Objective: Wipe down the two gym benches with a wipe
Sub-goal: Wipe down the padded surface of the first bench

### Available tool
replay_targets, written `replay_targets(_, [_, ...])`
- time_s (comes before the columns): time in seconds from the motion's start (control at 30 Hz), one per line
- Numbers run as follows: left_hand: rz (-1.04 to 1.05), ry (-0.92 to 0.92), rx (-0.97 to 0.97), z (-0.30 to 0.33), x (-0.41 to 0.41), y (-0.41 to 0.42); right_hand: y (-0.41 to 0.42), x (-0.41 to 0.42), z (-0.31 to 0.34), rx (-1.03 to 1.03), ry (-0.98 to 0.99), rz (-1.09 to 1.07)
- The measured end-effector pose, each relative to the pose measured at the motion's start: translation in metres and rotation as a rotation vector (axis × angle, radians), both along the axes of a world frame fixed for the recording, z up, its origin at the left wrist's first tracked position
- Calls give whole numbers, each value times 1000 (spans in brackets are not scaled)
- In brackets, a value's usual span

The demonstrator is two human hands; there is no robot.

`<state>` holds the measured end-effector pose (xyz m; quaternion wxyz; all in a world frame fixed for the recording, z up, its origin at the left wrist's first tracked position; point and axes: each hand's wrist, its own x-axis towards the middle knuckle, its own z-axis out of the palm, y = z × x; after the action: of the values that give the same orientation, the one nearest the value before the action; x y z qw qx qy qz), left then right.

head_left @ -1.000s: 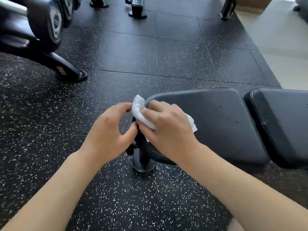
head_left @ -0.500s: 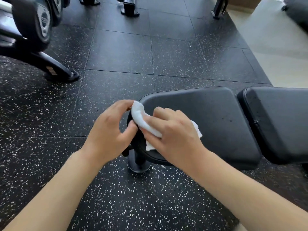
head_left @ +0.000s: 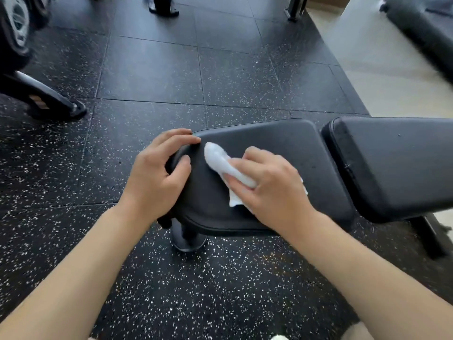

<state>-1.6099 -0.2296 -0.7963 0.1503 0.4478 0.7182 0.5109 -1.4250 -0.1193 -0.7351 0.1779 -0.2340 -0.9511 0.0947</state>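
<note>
- The right hand (head_left: 272, 185), right of the frame's centre, holds a crumpled white wipe (head_left: 226, 168) with curled fingers and presses it on the black seat pad (head_left: 282, 143); one end of the wipe sticks out toward the upper left, and a corner shows under the hand at the lower edge.
- The left hand (head_left: 159, 177), just left of centre, grips the rounded left end of the seat pad: fingers curled over its far edge, thumb resting on top, close to the wipe but apart from it.
- The seat pad lies across the middle of the frame; a dark post with a round foot (head_left: 187, 240) stands under its left end on the floor.
- Just beside it, at middle right, is the longer black back pad (head_left: 397, 163) of the same gym bench, a narrow gap between the two.
- A second dark padded bench (head_left: 421, 28), blurred, shows at the upper right on the pale floor (head_left: 382, 60).
- The black speckled rubber floor (head_left: 152, 69) fills most of the frame.
- At the upper left are a weight plate (head_left: 14, 28) and a black frame leg (head_left: 46, 99).
</note>
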Motion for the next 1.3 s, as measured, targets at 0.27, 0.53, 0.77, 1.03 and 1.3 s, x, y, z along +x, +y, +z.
replay_targets(0.27, [-14,59,-25,2,-2,-12,-13,-22,-6,23,40,50])
replay_targets(0.53, [34,113,-76,10,7,-12,71,-18,6,-50,37,-253])
replay_targets(0.77, [41,161,-93,21,18,7,-6,-11,-3,38,-19,163])
replay_targets(1.03, [-114,509,-296,27,43,29,120,33,3,-4,17,-465])
replay_targets(1.3, [-134,573,-335,31,51,43,81,0,2,52,42,-160])
